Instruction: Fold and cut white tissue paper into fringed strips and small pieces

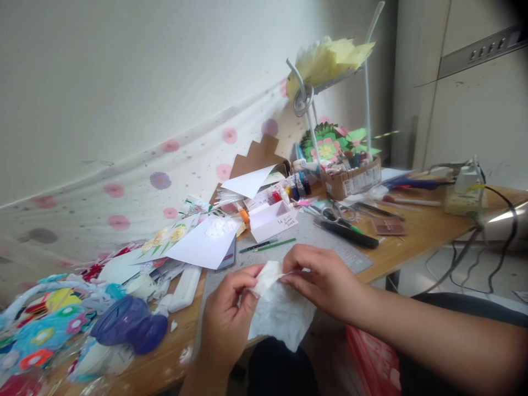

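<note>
A thin white tissue (282, 316) hangs between my two hands over the front edge of the table. My left hand (233, 308) pinches its upper left corner between thumb and fingers, where the tissue is folded over. My right hand (317, 278) pinches the upper right part with thumb and forefinger. The lower end droops, wrinkled, above my lap. Just beyond my hands, a dark pencil (256, 246) and a green pencil (275, 245) lie on a grey cutting mat (330, 248).
A white open box (272, 223), scissors (336, 213) and a black-handled tool (350, 235) lie beyond my hands. At left stand a purple vase-like container (127, 324) and felt flowers (45, 335). A white sheet (202, 245) bears white scraps. A cardboard box (352, 179) holds supplies.
</note>
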The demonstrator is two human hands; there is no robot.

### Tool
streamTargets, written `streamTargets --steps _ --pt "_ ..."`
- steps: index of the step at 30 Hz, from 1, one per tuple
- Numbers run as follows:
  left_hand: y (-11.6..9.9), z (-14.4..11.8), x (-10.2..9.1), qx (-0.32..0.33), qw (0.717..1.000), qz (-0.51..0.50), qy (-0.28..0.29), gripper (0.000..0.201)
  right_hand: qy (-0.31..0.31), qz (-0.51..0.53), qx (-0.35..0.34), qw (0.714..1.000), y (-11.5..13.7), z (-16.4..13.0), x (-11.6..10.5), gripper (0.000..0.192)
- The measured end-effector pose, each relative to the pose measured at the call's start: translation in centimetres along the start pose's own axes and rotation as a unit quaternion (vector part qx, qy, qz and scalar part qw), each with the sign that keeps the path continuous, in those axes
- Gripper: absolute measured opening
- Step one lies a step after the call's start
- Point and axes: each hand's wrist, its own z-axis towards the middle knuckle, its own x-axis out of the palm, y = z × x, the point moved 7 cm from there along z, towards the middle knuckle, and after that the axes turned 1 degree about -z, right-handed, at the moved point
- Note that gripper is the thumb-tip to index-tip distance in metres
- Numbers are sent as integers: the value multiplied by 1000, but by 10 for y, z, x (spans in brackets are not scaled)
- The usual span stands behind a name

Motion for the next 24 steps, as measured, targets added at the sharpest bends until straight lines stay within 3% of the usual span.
streamTargets --steps 6,11,15,18,21,24 --pt "-4 1 -2 -21 999 12 -25 5 -4 -14 -15 1000 2 0 -1 3" --pt "-6 1 -3 -30 998 36 -49 9 -3 -23 -45 999 6 -1 -2 15" --pt "-6 3 -3 -10 998 60 -28 10 6 -31 -66 997 8 -1 -1 15" --pt "-10 6 1 13 993 116 17 19 13 -30 -71 997 9 0 -1 17" --pt "-16 9 5 43 986 148 56 16 29 -27 -61 997 9 1 1 17" --pt "-19 9 4 59 984 165 44 16 50 -25 -40 998 7 2 3 11"
